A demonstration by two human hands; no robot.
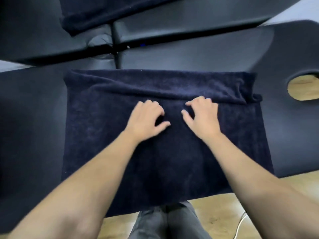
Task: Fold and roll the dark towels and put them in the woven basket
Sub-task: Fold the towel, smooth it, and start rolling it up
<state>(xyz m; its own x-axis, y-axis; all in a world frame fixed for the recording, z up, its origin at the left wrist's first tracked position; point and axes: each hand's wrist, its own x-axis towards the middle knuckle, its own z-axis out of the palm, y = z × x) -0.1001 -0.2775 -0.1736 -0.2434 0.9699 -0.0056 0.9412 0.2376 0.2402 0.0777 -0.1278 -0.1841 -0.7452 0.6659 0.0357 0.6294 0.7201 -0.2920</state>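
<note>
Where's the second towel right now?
Head view, top left: the second towel lies on the far table, beyond the towel under both hands.

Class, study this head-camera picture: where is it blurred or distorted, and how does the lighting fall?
Head view: both hands, left hand and right hand, are smeared by motion blur; wide-angle distortion bends the black padded table edges; lighting is soft and even, leaving the dark navy terry towel short on detail.
</note>
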